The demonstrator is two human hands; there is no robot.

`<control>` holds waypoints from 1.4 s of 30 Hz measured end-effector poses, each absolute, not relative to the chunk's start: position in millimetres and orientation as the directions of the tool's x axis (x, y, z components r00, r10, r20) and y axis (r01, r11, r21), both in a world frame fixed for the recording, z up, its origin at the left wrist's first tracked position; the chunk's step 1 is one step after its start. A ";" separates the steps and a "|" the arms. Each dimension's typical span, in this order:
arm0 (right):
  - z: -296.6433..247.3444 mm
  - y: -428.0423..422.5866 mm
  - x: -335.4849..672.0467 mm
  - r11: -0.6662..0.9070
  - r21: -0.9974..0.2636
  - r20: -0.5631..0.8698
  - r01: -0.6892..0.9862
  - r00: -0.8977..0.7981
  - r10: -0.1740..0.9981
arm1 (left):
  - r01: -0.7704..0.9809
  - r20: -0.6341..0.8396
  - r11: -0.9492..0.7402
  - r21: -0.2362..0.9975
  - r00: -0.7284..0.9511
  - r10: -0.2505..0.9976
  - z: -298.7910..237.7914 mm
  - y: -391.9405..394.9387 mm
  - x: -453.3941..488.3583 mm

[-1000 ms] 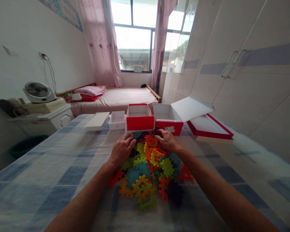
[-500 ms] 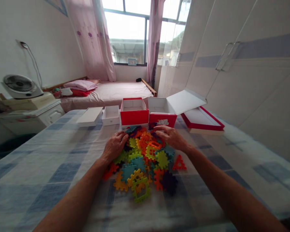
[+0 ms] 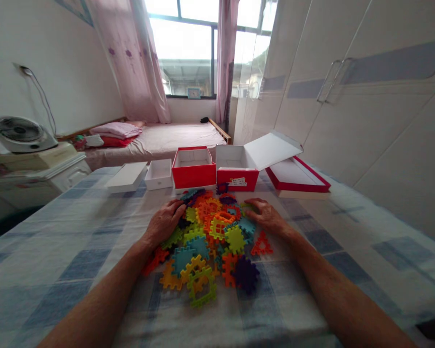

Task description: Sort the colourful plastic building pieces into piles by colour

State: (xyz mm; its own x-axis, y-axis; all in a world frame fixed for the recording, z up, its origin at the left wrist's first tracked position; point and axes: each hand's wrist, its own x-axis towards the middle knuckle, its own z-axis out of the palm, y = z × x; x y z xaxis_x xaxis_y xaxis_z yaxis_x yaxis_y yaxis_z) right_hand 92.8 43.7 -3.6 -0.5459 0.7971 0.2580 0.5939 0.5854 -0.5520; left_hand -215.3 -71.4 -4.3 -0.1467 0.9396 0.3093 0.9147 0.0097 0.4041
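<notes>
A heap of colourful plastic interlocking pieces (image 3: 213,232) lies in front of me, with toothed edges in orange, green, blue, yellow and dark purple. My left hand (image 3: 166,220) rests along the heap's left side, fingers stretched towards its far edge. On the opposite side is my right hand (image 3: 270,218), its fingers apart and slightly bent beside a green piece (image 3: 245,207); whether they touch it I cannot tell. Neither hand visibly grips a piece. Just below the right hand, an orange triangular piece (image 3: 262,245) lies apart from the heap. A green frame piece (image 3: 202,288) is at the near edge.
Behind the heap stand a red box (image 3: 194,176) and a second red box with a raised white lid (image 3: 275,150). Two white boxes (image 3: 158,180) are to their left, a red-rimmed lid (image 3: 300,186) to the right. A checked cloth (image 3: 83,270) covers the table.
My right hand has moved from the heap's far right part outward and nearer to me, uncovering pieces there. My left hand stays by the left side. The view has shifted slightly.
</notes>
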 end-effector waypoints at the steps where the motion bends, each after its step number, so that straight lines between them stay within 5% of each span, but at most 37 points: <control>1: -2.7 42.6 93.6 0.611 -0.525 0.255 0.592 -0.576 0.777 | 0.914 0.306 0.010 0.405 -0.146 0.941 -4.1 -71.3 -215.2; 8: -3.1 44.1 96.5 0.637 -0.436 0.231 0.636 -0.604 0.762 | 0.910 0.298 0.017 0.413 -0.153 0.942 -3.9 -71.0 -214.6; 34: 9.6 39.6 105.4 0.561 -0.428 0.193 0.709 -0.535 0.823 | 0.917 0.313 0.014 0.399 -0.151 0.938 -9.1 -69.8 -216.7; 38: 22.6 33.0 106.5 0.505 -0.526 0.245 0.684 -0.447 0.860 | 0.921 0.317 0.013 0.390 -0.147 0.937 -8.6 -70.0 -216.6; 42: 36.6 21.9 104.0 0.532 -0.711 0.238 0.460 -0.555 0.797 | 0.922 0.318 0.016 0.387 -0.150 0.936 -8.9 -70.4 -216.8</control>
